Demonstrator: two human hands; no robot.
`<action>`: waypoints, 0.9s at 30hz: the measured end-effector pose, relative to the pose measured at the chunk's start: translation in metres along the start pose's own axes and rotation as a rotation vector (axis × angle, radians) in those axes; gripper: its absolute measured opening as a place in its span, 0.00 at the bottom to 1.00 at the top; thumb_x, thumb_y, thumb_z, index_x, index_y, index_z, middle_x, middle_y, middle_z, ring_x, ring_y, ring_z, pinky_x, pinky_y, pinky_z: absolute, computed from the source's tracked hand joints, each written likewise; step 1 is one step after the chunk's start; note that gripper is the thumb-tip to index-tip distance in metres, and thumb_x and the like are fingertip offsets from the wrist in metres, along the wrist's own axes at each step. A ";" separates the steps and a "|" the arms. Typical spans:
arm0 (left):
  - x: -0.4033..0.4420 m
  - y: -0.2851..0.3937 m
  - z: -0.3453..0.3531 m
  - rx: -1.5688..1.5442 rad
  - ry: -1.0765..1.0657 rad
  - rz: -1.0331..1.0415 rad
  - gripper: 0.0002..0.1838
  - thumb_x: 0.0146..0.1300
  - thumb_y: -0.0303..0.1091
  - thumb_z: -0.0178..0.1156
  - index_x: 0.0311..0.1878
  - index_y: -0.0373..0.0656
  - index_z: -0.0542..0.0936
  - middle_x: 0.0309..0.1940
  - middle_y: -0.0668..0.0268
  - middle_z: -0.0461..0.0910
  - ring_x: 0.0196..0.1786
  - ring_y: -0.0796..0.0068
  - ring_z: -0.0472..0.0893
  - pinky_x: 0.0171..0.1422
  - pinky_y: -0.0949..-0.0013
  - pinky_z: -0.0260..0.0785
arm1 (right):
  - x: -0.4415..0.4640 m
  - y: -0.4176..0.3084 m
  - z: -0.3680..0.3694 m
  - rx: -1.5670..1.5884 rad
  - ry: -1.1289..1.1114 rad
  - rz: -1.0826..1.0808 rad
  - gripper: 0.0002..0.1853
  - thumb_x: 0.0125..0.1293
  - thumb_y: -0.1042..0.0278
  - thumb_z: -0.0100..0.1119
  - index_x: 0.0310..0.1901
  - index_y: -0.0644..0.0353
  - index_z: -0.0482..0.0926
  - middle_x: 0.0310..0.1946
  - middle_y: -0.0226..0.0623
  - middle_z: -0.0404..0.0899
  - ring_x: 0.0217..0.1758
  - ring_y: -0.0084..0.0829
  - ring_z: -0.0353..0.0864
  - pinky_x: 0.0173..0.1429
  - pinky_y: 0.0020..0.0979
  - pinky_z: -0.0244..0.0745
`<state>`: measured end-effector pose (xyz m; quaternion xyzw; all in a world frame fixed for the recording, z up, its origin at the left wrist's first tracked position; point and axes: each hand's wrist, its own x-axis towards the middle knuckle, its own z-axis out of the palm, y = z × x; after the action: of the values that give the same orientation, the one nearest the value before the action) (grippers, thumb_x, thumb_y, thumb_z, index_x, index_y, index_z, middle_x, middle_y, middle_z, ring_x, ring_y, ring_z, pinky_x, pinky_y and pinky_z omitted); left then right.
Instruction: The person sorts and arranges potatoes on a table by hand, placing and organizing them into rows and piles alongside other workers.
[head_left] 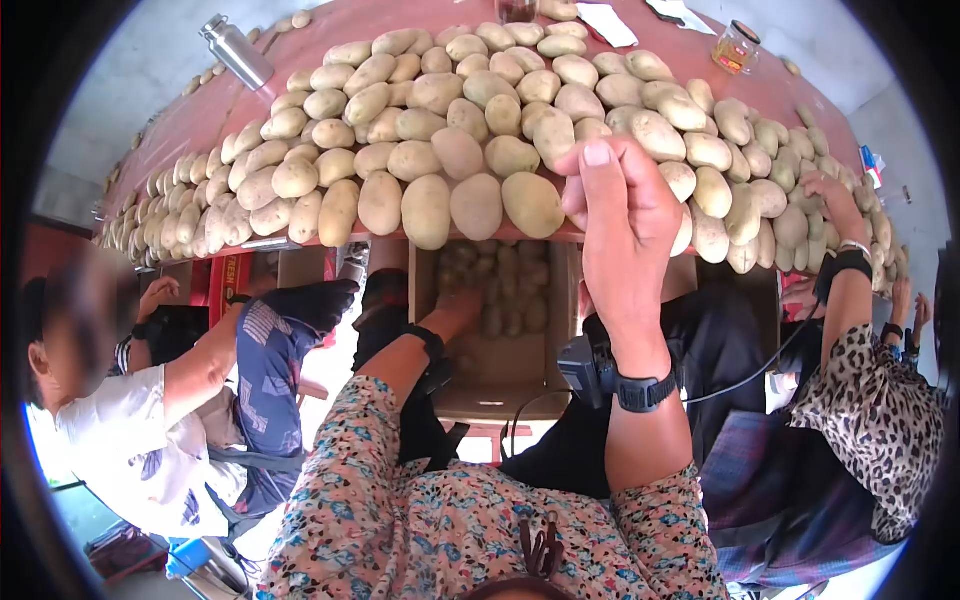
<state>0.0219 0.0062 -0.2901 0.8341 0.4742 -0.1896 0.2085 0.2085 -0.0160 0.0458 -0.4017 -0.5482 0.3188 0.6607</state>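
Potatoes (380, 205) on table and in box; left hand (460, 308) low, right hand (632, 230) raised

Largest item: red table (310, 38), spanning the upper view. Potatoes cover most of it in a broad spread, packed closely; the front row lies along the near edge.

Person at left in a white shirt (125, 440), seated; dark patterned cloth over the leg. Person at right in a leopard-print sleeve (870, 385), one hand (835, 200) at the potatoes on that side.

Cardboard box (520, 378) below the near edge, in front of the wearer. More potatoes lie inside, grouped toward its far end, in shade.

Wearer's arms in floral sleeves (345, 440). Left hand reaches down into the box, beside the potatoes there; its fingers are dim, so cannot tell whether they grasp one or are loose. Right hand is held up in front of the table edge, overlapping the front potatoes in view. Thumb extended, other fingers curled inward; cannot tell whether anything is pinched between them.

Smaller items: metal flask (237, 52), tilted in view, at far left of the spread; glass jar (735, 48) at far right; white paper (607, 25) near the jar. Smallest: black wristband (645, 392) on the right wrist, dark strap (427, 343) on the left.
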 end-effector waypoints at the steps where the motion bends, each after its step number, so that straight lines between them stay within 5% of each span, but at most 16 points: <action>1: 0.009 0.001 0.001 0.045 0.283 -0.069 0.16 0.62 0.32 0.55 0.52 0.41 0.81 0.52 0.52 0.80 0.54 0.51 0.82 0.53 0.53 0.77 | -0.001 0.000 0.001 -0.012 0.015 0.034 0.13 0.74 0.67 0.51 0.32 0.65 0.78 0.18 0.24 0.70 0.22 0.11 0.63 0.25 0.20 0.58; 2: 0.018 0.000 0.000 0.092 0.570 -0.142 0.17 0.62 0.31 0.55 0.54 0.41 0.79 0.55 0.52 0.79 0.55 0.52 0.81 0.53 0.53 0.77 | -0.001 0.000 0.000 -0.020 0.028 0.064 0.13 0.74 0.67 0.51 0.31 0.65 0.77 0.18 0.24 0.70 0.22 0.11 0.64 0.25 0.20 0.58; 5: 0.033 -0.011 -0.012 0.264 0.709 -0.096 0.18 0.60 0.29 0.55 0.55 0.43 0.78 0.56 0.52 0.77 0.54 0.52 0.81 0.53 0.53 0.76 | -0.001 0.002 -0.002 -0.066 -0.010 0.034 0.13 0.75 0.66 0.50 0.33 0.63 0.77 0.19 0.24 0.70 0.23 0.12 0.64 0.25 0.19 0.58; 10: 0.084 -0.027 0.013 0.165 0.444 -0.055 0.17 0.61 0.31 0.55 0.53 0.41 0.79 0.55 0.51 0.77 0.52 0.58 0.82 0.54 0.53 0.75 | 0.000 -0.004 0.000 -0.132 -0.068 0.043 0.14 0.76 0.64 0.49 0.34 0.62 0.78 0.18 0.24 0.70 0.21 0.12 0.63 0.25 0.18 0.56; 20: 0.083 -0.025 0.001 0.101 0.409 -0.061 0.13 0.61 0.32 0.55 0.48 0.42 0.80 0.49 0.52 0.79 0.50 0.57 0.82 0.51 0.53 0.74 | 0.000 0.001 -0.004 -0.139 -0.125 -0.023 0.13 0.74 0.68 0.50 0.33 0.65 0.77 0.26 0.31 0.75 0.24 0.16 0.70 0.28 0.20 0.63; 26: 0.079 -0.031 0.002 0.020 0.402 -0.069 0.11 0.61 0.33 0.55 0.45 0.42 0.80 0.46 0.53 0.80 0.48 0.57 0.82 0.50 0.53 0.74 | 0.010 0.007 -0.019 -0.257 -0.044 -0.037 0.14 0.76 0.65 0.48 0.34 0.63 0.77 0.19 0.23 0.71 0.21 0.12 0.66 0.26 0.18 0.60; 27: 0.074 -0.033 -0.004 -0.010 0.381 -0.071 0.11 0.62 0.34 0.55 0.44 0.42 0.80 0.45 0.53 0.81 0.47 0.57 0.82 0.49 0.53 0.74 | 0.009 -0.003 -0.018 -0.192 -0.006 0.169 0.14 0.76 0.64 0.48 0.35 0.63 0.77 0.19 0.22 0.70 0.21 0.11 0.65 0.26 0.18 0.60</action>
<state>0.0287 0.0761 -0.3306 0.8364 0.5354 -0.0332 0.1123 0.2282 -0.0125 0.0512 -0.5069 -0.5424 0.3205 0.5883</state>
